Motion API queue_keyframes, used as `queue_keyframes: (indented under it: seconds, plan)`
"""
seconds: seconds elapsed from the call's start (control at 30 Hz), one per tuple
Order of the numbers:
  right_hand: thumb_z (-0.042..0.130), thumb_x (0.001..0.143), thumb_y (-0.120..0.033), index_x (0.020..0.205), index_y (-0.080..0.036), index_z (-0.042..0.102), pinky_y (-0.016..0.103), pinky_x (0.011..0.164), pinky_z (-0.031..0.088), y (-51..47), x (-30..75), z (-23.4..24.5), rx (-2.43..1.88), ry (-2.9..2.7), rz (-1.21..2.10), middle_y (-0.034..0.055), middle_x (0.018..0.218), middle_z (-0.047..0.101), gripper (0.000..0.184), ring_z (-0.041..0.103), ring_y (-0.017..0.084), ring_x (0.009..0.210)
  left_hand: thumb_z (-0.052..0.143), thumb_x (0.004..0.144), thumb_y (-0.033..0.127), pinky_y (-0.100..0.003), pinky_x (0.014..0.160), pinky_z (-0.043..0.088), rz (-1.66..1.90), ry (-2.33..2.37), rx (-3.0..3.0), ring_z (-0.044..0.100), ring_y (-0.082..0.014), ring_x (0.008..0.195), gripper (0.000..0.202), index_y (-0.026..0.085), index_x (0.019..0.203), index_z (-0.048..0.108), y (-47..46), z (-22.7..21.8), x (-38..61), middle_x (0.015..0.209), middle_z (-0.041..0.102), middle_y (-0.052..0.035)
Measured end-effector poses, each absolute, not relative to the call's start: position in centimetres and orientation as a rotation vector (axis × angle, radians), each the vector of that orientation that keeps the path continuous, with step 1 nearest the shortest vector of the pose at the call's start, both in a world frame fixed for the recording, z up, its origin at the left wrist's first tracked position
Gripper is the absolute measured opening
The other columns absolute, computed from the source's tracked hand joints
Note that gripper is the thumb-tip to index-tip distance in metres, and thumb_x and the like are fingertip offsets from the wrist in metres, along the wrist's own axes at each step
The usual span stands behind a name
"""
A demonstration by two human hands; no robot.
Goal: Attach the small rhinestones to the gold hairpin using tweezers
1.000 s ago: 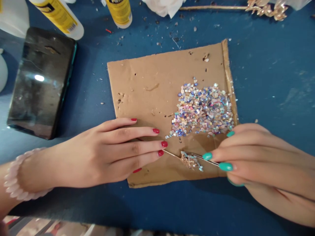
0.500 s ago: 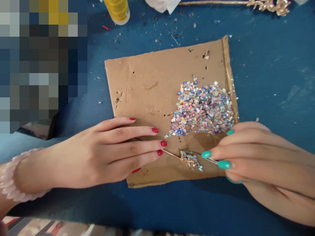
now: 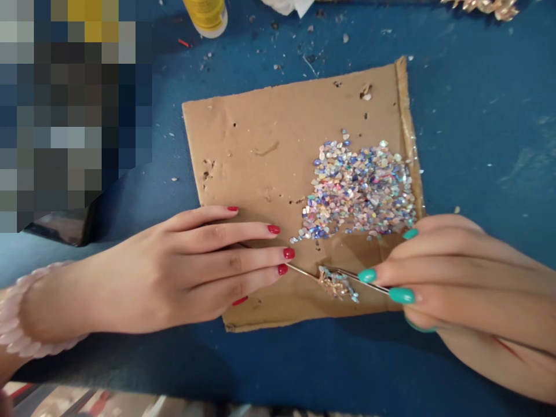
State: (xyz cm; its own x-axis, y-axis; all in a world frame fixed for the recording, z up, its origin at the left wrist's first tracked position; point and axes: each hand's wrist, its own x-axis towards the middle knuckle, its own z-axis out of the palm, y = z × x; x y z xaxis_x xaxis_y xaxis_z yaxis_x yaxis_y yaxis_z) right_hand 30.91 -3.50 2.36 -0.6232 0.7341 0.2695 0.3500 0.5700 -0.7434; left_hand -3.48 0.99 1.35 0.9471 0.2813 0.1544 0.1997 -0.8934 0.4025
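My left hand (image 3: 208, 269), with red nails, lies over the cardboard and grips the thin stem of a gold hairpin (image 3: 334, 284) beneath its fingers. The pin's ornate head, partly covered with pale blue chips, rests near the cardboard's lower edge. From the right, my right hand (image 3: 452, 289), with turquoise nails, pinches metal tweezers (image 3: 374, 285). Their tips touch or hover just above the upper side of the pin head; whether a chip sits between them I cannot make out. Beyond the head spreads a patch of small multicoloured shell-like chips (image 3: 358, 194).
The cardboard sheet (image 3: 247, 139) lies on a blue tabletop (image 3: 482, 127). A yellow bottle (image 3: 207, 16), white crumpled tissue (image 3: 289, 6) and another gold ornament (image 3: 490, 8) are along the far side. A dark flat object (image 3: 65, 225) is at left, beside a blurred-out area.
My right hand and the tweezers have shifted very slightly right, with the tips still at the pin head. My left hand keeps its place. The view has tilted a little downward.
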Motion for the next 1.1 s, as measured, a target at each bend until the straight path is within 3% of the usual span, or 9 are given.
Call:
queue_keyframes:
  seconds: [0.17,0.4,0.87,1.1]
  plan:
    - [0.063,0.097,-0.021,0.102,-0.024,0.066,0.037,0.101,0.052,-3.79,30.65,2.55,-0.936,-2.218,0.870,-0.0006,0.104,0.075,0.007,0.070,0.015,0.097,0.044,0.110,0.021,-0.036,0.134,0.020,0.269,0.383,2.701,0.039,-0.0174,0.153,0.038,0.018,0.146,0.055,0.80,1.47,-3.63,0.156,0.053,-0.0004]
    - [0.065,0.087,-0.004,0.106,-0.021,0.068,0.031,0.114,0.044,-3.58,30.84,2.38,-0.856,-2.239,0.954,-0.0004,0.121,0.073,0.025,0.066,0.015,0.106,0.045,0.109,0.022,-0.035,0.134,0.020,0.282,0.364,2.705,0.038,-0.0175,0.153,0.036,0.018,0.143,0.057,0.88,1.49,-3.56,0.157,0.053,-0.0007]
    - [0.065,0.086,-0.003,0.106,-0.020,0.070,0.034,0.112,0.047,-3.63,31.39,2.30,-0.846,-2.253,0.941,-0.0014,0.125,0.072,0.027,0.067,0.018,0.105,0.045,0.109,0.021,-0.035,0.135,0.018,0.288,0.340,2.706,0.033,-0.0163,0.156,0.037,0.015,0.144,0.056,0.96,1.43,-3.39,0.156,0.053,-0.0015]
    - [0.056,0.102,-0.029,0.105,-0.028,0.065,0.034,0.108,0.049,-3.86,30.94,2.69,-0.958,-2.275,0.859,-0.0044,0.114,0.075,0.009,0.069,0.014,0.101,0.044,0.110,0.021,-0.034,0.135,0.019,0.290,0.367,2.692,0.036,-0.0155,0.154,0.036,0.016,0.142,0.057,0.91,1.58,-3.25,0.153,0.056,-0.0003]
